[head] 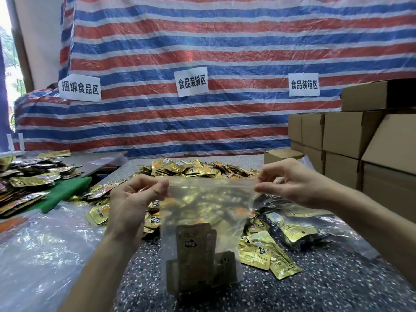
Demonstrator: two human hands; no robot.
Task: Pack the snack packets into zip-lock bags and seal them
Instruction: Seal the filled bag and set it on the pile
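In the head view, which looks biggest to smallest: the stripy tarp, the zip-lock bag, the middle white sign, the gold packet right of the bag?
1. stripy tarp, by far.
2. zip-lock bag.
3. middle white sign and gold packet look about alike; the sign hangs farther off, so no ranking between them.

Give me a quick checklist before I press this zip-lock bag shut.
1. Left hand pinches the top left corner of the zip-lock bag: ok.
2. Right hand pinches the top right corner: ok.
3. Zip strip pulled straight between both grips: ok.
4. Snack packets inside sit low, clear of the top edge: ok.
5. Seal already closed anywhere along its length: cannot tell.
6. Packet count inside: cannot tell, they overlap.
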